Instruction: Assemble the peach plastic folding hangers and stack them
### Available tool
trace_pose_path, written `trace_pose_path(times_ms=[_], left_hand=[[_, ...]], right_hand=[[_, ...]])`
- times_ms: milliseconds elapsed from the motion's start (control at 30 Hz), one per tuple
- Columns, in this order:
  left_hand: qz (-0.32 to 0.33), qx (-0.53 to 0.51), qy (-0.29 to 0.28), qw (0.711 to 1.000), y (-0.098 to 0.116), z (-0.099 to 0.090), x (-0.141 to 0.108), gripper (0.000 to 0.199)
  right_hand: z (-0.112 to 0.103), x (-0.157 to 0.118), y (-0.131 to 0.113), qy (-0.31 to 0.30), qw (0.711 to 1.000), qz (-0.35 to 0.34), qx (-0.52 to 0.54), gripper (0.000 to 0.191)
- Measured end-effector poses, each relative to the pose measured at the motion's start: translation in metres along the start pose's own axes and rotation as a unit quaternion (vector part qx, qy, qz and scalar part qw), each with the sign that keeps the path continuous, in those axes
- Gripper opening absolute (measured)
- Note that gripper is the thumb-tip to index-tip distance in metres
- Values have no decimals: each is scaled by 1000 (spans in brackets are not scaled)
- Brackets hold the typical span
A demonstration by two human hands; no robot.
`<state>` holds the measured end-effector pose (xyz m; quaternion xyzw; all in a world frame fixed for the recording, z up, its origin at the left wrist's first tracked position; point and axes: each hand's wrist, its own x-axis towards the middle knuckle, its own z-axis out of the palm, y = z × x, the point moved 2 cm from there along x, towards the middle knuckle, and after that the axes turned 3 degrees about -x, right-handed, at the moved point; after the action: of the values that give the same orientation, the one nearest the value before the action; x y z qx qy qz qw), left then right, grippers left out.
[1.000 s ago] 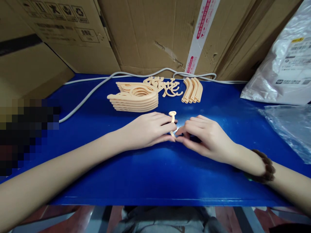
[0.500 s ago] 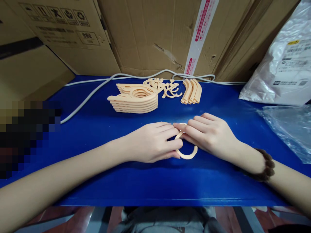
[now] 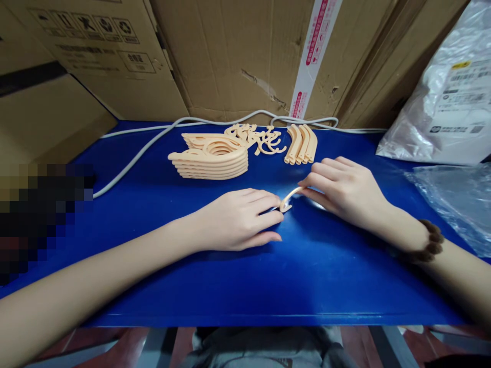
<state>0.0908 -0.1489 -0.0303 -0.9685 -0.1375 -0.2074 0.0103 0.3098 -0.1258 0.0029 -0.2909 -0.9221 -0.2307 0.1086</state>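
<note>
Cream hook [image 3: 288, 195], pinched by right hand [image 3: 344, 190], meets left hand [image 3: 245, 220].

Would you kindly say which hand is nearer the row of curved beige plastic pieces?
Right: the right hand is close in front of the row, toward its right; the left hand is farther off, front-left.

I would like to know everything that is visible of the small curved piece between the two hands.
The curved piece is thin, pale cream-peach and smooth, seemingly plastic. It slants above the blue table: its upper end lies between the thumb and fingers of the right hand, which hide that end. From there it runs down toward the left hand and bends back into a short hooked tip. Its lower bend is right beside the left fingertips; whether they or the table touch it is unclear.
</note>
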Motion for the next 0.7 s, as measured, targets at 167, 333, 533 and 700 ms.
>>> trace_pose_path(times_ms=[167, 333, 533, 700], left_hand=[[2, -20, 5, 1000, 0, 1, 0, 33], [-9, -33, 5, 999, 1, 1, 0, 32], [-12, -29, 4, 999, 0, 1, 0, 32], [-13, -34, 7, 999, 0, 2, -1, 33]], right_hand=[[11, -1, 17, -31, 995, 94, 11, 31], [22, -5, 35, 23, 981, 183, 54, 34], [36, -7, 40, 8, 973, 203, 112, 35], [22, -6, 34, 53, 942, 241, 228, 40]])
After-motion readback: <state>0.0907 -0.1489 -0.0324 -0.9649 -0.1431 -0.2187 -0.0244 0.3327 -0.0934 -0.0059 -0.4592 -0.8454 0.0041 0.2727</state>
